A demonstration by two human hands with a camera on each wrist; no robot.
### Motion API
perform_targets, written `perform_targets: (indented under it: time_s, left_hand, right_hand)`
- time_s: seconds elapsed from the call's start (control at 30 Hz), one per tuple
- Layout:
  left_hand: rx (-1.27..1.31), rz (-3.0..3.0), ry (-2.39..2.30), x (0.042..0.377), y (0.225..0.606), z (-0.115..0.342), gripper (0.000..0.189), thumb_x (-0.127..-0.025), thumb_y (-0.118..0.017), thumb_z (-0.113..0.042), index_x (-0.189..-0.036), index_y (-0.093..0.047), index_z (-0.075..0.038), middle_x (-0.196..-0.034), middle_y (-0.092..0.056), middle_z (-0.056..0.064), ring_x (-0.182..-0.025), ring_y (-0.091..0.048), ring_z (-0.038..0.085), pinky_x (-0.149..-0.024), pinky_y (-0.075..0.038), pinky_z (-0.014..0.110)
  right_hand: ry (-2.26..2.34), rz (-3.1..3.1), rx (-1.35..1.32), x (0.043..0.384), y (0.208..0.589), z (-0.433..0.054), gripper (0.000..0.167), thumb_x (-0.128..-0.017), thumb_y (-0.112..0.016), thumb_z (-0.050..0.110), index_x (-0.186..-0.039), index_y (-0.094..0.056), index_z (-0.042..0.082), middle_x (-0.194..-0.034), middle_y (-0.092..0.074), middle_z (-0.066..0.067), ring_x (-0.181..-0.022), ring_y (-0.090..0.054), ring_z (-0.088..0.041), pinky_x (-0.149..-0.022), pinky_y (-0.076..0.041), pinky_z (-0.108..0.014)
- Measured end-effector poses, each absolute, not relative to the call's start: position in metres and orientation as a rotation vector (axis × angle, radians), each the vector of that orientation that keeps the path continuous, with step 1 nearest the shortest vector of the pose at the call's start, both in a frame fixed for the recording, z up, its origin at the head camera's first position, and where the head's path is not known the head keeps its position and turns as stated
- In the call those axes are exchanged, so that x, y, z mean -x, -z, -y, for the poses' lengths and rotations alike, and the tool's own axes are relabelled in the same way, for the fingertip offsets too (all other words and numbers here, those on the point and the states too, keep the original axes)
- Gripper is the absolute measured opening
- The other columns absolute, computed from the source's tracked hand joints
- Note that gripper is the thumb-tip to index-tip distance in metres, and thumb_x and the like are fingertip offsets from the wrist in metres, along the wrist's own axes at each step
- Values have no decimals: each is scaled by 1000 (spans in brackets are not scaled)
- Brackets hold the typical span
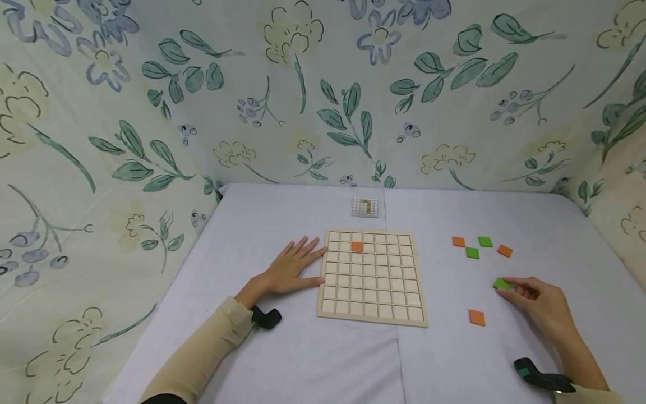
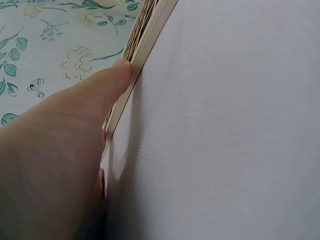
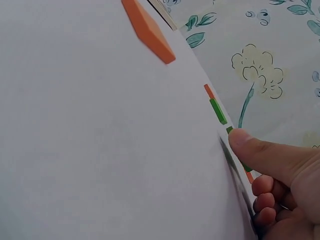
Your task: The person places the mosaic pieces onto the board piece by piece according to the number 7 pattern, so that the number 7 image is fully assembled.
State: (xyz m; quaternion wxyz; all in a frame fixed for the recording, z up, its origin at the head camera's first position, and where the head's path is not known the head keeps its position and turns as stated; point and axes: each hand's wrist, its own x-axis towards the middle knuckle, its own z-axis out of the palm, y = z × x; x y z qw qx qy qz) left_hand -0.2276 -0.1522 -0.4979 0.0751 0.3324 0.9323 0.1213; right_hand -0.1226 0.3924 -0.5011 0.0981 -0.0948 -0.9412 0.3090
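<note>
A wooden grid board (image 1: 370, 322) lies on the white cloth, with one orange square tile (image 1: 356, 247) in a cell of its second row. My left hand (image 1: 290, 269) is spread flat beside the board, thumb and little finger touching its left edge; the left wrist view has the thumb (image 2: 117, 80) against the wooden rim. Right of the board, my right hand (image 1: 542, 303) pinches a green square tile (image 1: 502, 284) between thumb and fingers, the other fingers curled in. In the right wrist view the thumb (image 3: 250, 142) covers most of that tile.
Loose tiles lie right of the board: orange ones (image 1: 458, 241) and green ones (image 1: 485, 241) towards the back, and an orange tile (image 1: 476, 317) nearer the front. A small card with a coloured grid pattern (image 1: 365, 207) lies behind the board. Floral fabric (image 1: 313, 112) hangs around the table.
</note>
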Motion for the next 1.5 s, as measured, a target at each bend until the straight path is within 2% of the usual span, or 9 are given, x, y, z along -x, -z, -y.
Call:
perform_targets:
  time_s: [0.47,0.87,1.1,1.5]
  left_hand:
    - [-999,-2800,-367,228,500,152,83,-93,-36,-76,-161,-12,-33,-167,-2,-1,-152,6,26,-119,4,51]
    - [-994,-2796,-374,227,501,154,84,-93,-35,-77,-161,-12,-35,-167,-1,-2,-152,6,26,-119,3,51]
    - [-998,-2801,-356,229,503,155,83,-93,-34,-78,-160,-10,-36,-167,0,-3,-152,7,25,-119,4,51]
    - [-1009,-2798,-368,231,502,155,84,-93,-35,-78,-161,-11,-35,-167,0,-3,-152,7,25,-119,5,50]
  right_hand:
    - [-970,2795,311,124,488,-387,44,-90,-76,29,-121,-70,-2,-88,-56,-8,-78,-40,-16,-55,-36,-20]
    - [-1074,2799,264,128,462,-367,55,-91,-74,41,-124,-68,-2,-92,-53,-10,-83,-41,-18,-53,-40,-22]
    - [-1138,2767,204,133,455,-356,51,-90,-76,35,-123,-68,-3,-88,-54,-7,-80,-43,-13,-54,-39,-20]
    - [-1161,2742,93,149,448,-333,45,-89,-78,29,-119,-69,-4,-86,-50,-10,-78,-42,-16,-52,-36,-24]
